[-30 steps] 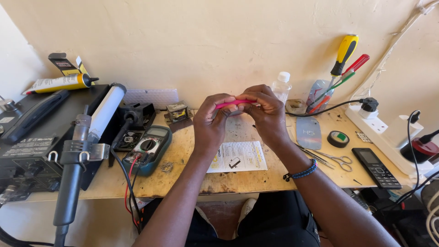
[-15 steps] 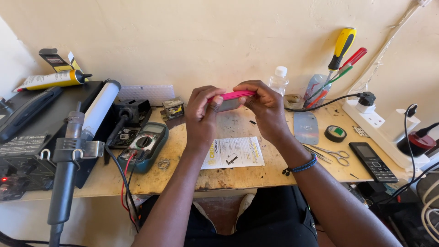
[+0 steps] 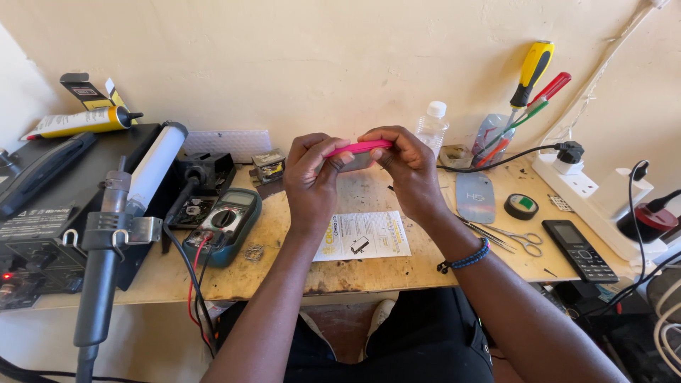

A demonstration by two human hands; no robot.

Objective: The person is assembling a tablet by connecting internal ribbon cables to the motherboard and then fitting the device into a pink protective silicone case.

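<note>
Both of my hands are raised over the wooden workbench [image 3: 298, 273] and hold a thin flat pink object [image 3: 358, 147] edge-on between them. My left hand [image 3: 312, 181] pinches its left end, and my right hand [image 3: 408, 170] grips its right end with the fingers curled over the top. Only the object's upper edge shows; the rest is hidden behind my fingers. A printed paper sheet [image 3: 363, 235] lies on the bench right below my hands.
A green multimeter [image 3: 223, 225] with red and black leads lies left of the paper. A hot-air station [image 3: 42, 220] and its wand [image 3: 106, 248] fill the far left. Scissors [image 3: 518, 237], tape roll [image 3: 521, 206], black keypad phone [image 3: 578, 250], screwdrivers [image 3: 525, 92], bottle [image 3: 431, 128] and power strip [image 3: 589, 191] lie right.
The view has drifted slightly, so my hands sit a little lower and more central. They stay closed on the pink object, which is still held level between them.
</note>
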